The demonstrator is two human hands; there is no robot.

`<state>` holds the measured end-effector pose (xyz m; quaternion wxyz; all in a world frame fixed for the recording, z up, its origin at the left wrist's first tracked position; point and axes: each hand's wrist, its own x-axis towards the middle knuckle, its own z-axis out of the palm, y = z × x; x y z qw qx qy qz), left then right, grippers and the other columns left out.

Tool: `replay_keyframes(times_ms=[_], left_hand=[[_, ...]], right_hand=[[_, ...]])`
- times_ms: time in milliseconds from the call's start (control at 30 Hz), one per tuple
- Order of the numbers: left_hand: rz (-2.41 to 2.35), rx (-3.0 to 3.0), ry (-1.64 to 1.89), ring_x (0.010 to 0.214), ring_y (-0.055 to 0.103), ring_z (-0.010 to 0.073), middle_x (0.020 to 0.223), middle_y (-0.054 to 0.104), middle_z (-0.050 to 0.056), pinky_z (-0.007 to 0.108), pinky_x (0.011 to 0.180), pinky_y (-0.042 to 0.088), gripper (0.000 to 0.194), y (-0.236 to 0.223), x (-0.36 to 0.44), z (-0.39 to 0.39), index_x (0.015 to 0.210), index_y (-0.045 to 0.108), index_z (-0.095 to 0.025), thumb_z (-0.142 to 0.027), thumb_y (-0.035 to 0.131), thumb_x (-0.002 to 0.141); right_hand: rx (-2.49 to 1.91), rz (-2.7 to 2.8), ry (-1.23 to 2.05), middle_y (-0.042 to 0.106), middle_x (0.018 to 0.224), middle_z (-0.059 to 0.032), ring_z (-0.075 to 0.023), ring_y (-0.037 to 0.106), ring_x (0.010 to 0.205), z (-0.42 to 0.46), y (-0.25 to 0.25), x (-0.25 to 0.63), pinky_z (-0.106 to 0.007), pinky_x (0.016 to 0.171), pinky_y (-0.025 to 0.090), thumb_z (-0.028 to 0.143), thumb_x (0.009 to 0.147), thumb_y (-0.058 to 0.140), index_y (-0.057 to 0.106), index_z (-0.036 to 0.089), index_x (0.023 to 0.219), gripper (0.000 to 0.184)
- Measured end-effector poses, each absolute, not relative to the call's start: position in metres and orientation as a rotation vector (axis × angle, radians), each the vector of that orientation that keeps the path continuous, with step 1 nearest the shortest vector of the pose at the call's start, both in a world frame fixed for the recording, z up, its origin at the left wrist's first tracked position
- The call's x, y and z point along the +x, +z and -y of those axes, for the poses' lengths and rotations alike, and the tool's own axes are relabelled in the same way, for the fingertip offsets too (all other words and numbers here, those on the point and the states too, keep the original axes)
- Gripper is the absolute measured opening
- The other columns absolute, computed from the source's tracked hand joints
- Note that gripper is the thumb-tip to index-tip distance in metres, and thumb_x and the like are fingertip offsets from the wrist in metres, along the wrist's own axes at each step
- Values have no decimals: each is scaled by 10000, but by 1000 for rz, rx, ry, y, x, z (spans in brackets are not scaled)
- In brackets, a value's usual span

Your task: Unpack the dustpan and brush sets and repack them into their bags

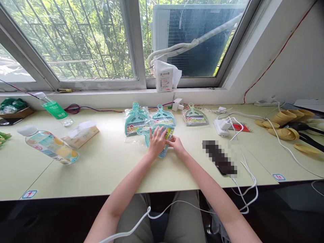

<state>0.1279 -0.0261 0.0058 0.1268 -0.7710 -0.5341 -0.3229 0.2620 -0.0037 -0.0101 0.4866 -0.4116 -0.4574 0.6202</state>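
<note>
A wrapped mint-green dustpan and brush set (145, 132) lies tilted on the table in front of me, its handle to the left and its printed label to the right. My left hand (156, 143) rests flat over its middle with fingers stretched out. At its right edge, my right hand (176, 145) has its fingers bent round the packaging; the fingertips are partly hidden. Just behind are a stack of similar sets (136, 118), another dustpan set (163, 116) and, farther right, a single dustpan set (195, 116), all in clear wrap.
At left stand a large drink bottle (52, 146), a green-labelled bottle (57, 110) and a tissue pack (82, 135). To the right lie a blurred phone (219, 158), a power strip (222, 127), white cables (249, 172) and yellow rolls (285, 131). A window ledge runs behind.
</note>
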Motion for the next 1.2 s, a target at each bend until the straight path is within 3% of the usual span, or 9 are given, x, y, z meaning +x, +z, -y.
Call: replay_keyframes(times_ms=[167, 333, 467, 600, 733, 867, 1067, 1200], left_hand=[[1674, -2259, -825, 1400, 267, 286, 1485, 369, 104, 552, 1163, 79, 501, 9, 126, 24, 1339, 507, -187, -108, 404, 856], [1727, -2496, -821, 1427, 195, 284, 1564, 193, 73, 524, 1120, 245, 718, 13, 125, 21, 1459, 325, -264, -31, 430, 788], [1714, -2556, -742, 1439, 140, 306, 1576, 149, 20, 606, 1111, 167, 716, 16, 125, 21, 1392, 428, -354, 1, 427, 771], [1766, -2467, -687, 1439, 130, 316, 1561, 190, 85, 644, 1109, 85, 667, 14, 129, 23, 1401, 434, -262, -9, 397, 784], [1789, -2468, -747, 1445, 96, 300, 1556, 189, 115, 648, 1100, 144, 697, 3, 138, 23, 1428, 379, -183, 30, 302, 768], [1648, -2537, -855, 1443, 66, 271, 1542, 184, 187, 571, 1128, 184, 688, -8, 142, 20, 1448, 303, -69, 48, 234, 773], [1597, -2482, -808, 1435, 2, 282, 1534, 175, 210, 590, 1130, 137, 647, -7, 143, 22, 1452, 280, -44, 20, 243, 809], [1570, -2589, -785, 1425, -39, 264, 1539, 149, 213, 523, 1149, 179, 668, -10, 151, 29, 1455, 253, -16, 42, 239, 790]], right_hand=[[-987, 1079, 1518, 736, 826, -56, -216, 683, 744, 2, -12, 261, -341, 650, 570, 349, 470, 843, 662, 167, 853, 461], [-986, 1025, 1498, 736, 802, -44, -198, 685, 706, -2, -14, 264, -328, 638, 570, 299, 502, 832, 657, 172, 841, 402], [-980, 1014, 1496, 731, 747, -24, -186, 682, 674, -3, -13, 266, -308, 617, 565, 283, 502, 832, 663, 171, 855, 408], [-983, 1049, 1485, 739, 785, -45, -201, 688, 707, -2, -13, 266, -311, 621, 563, 313, 510, 829, 675, 160, 849, 402], [-1006, 1051, 1462, 739, 792, -54, -203, 683, 711, -3, -13, 266, -306, 609, 556, 335, 481, 838, 674, 154, 816, 414], [-1035, 1043, 1426, 732, 749, -47, -189, 667, 674, -3, -12, 267, -291, 585, 538, 350, 458, 842, 670, 155, 810, 437], [-1023, 1059, 1423, 732, 763, -54, -191, 665, 681, -2, -12, 266, -289, 585, 529, 365, 472, 828, 671, 152, 817, 435], [-1071, 1005, 1395, 735, 784, -63, -200, 673, 710, -5, -15, 267, -290, 594, 532, 382, 486, 813, 669, 150, 822, 433]])
